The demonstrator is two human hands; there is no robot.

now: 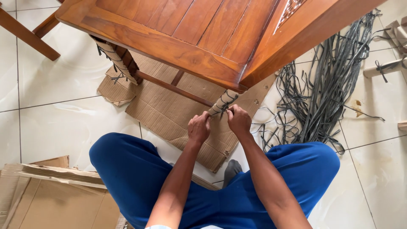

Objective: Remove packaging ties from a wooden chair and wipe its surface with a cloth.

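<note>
At the centre of the frame, the left hand and right hand close their fingers on dark straps around a paper-wrapped chair leg. Flattened cardboard lies beneath; loose grey straps pile at right. No containers appear.
</note>
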